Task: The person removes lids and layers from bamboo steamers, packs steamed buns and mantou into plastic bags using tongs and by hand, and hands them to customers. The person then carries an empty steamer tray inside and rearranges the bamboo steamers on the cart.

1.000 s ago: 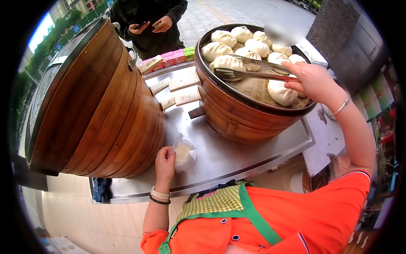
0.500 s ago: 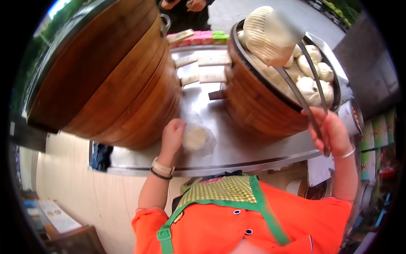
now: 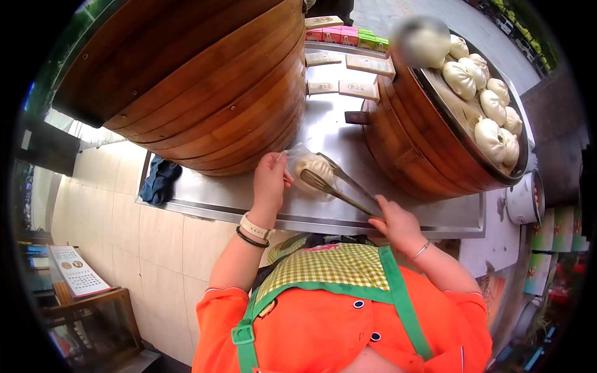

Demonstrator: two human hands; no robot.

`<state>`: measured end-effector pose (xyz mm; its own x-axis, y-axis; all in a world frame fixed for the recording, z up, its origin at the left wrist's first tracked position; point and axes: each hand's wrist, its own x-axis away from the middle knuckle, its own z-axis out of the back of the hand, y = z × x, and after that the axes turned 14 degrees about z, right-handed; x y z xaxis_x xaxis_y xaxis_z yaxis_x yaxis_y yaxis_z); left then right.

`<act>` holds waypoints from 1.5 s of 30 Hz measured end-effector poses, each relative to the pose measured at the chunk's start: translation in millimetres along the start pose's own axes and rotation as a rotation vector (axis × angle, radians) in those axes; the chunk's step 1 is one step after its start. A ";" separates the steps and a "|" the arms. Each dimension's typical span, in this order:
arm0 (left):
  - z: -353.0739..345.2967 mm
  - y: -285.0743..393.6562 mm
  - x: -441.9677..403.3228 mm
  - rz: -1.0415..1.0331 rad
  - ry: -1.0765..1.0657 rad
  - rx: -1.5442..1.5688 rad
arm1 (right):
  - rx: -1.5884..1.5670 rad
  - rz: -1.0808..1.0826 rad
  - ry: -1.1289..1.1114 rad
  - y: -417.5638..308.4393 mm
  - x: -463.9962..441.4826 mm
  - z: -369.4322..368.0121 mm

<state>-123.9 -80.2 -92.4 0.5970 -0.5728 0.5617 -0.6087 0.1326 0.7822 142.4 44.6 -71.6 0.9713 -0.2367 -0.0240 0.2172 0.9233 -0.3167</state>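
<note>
My left hand [image 3: 270,180] is closed on the edge of a clear plastic bag [image 3: 298,151], above the metal counter. A pleated white steamed bun [image 3: 316,165] lies at the bag, between the ends of a pair of metal tongs [image 3: 348,199]. My right hand [image 3: 400,229] is wrapped round the handle end of these tongs, their tips pointing left toward my left hand. Whether the bun is fully inside the bag I cannot tell. To the right, a round wooden steamer [image 3: 410,149] stands open with several more steamed buns [image 3: 491,138] on its liner.
A tall stack of wooden steamers [image 3: 211,81] rises at the left. Pale wooden tags [image 3: 359,90] stick out between the steamers over the metal counter [image 3: 323,133]. Pink and green boxes [image 3: 348,36] line the far edge. A dark blue cloth [image 3: 160,180] lies at the left corner.
My right hand has brought the tongs down and left, from above the right steamer to the bag. My left hand still grips the bag. The view has shifted.
</note>
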 end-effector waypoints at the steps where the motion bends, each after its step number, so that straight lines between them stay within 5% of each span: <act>1: -3.3 2.1 12.2 -0.071 0.073 -0.199 | 0.000 -0.002 -0.001 -2.1 -1.8 5.9; 2: -6.2 3.3 23.3 -0.066 0.070 -0.200 | 0.095 0.036 -0.011 -4.5 -5.0 15.7; 4: -9.4 4.7 41.1 -0.647 0.092 -0.708 | 0.269 0.122 -0.012 -16.9 -17.4 37.2; 5: -10.0 3.8 44.2 -0.651 0.088 -0.712 | 0.269 0.118 -0.006 -25.8 -26.5 43.7; 7: -11.5 3.7 48.2 -1.049 0.203 -0.896 | 0.398 0.165 -0.075 -43.3 -43.9 53.2; 9: -0.1 -3.4 32.6 -0.949 0.168 -0.804 | 0.383 0.176 -0.081 -49.6 -53.4 66.8; 11: 11.8 -0.1 15.4 -0.309 -0.030 0.222 | 0.308 0.166 -0.060 -45.4 -50.9 87.4; 13: 16.5 3.0 14.1 -0.287 -0.056 0.288 | 0.157 0.025 -0.101 -36.1 -29.9 116.4; 17: -17.4 -19.7 30.3 -0.526 0.091 -0.295 | -0.029 -0.170 0.013 -18.1 9.6 119.5; 19: -34.3 -28.5 37.4 -0.884 0.325 -1.049 | -0.141 -0.220 0.076 -13.5 17.1 107.9; 25: -53.8 -49.0 12.2 -1.009 0.480 -1.446 | -0.360 -0.237 0.170 2.4 30.2 82.0; 33: -55.2 -19.4 -21.2 -1.043 0.652 -1.214 | -0.514 -0.289 0.162 8.5 34.3 75.6; 36: -49.4 1.0 -8.7 -0.609 0.280 -0.358 | -0.525 -0.284 0.128 8.0 37.3 77.1; 40: -65.7 65.6 26.3 -0.713 -0.022 -0.184 | -0.516 -0.212 0.140 14.7 46.0 72.5; 43: -99.2 126.0 53.4 -0.471 -0.341 -0.111 | -0.577 -0.220 0.110 17.2 50.4 72.4; 45: -130.9 179.7 69.3 -0.532 -0.336 -0.125 | -0.573 -0.212 0.109 21.3 55.8 64.4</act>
<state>-123.5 9.9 122.4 0.5920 -0.8058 -0.0111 -0.1967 -0.1578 0.9677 207.5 70.5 -18.6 0.8905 -0.4549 0.0083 0.2885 0.5504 -0.7835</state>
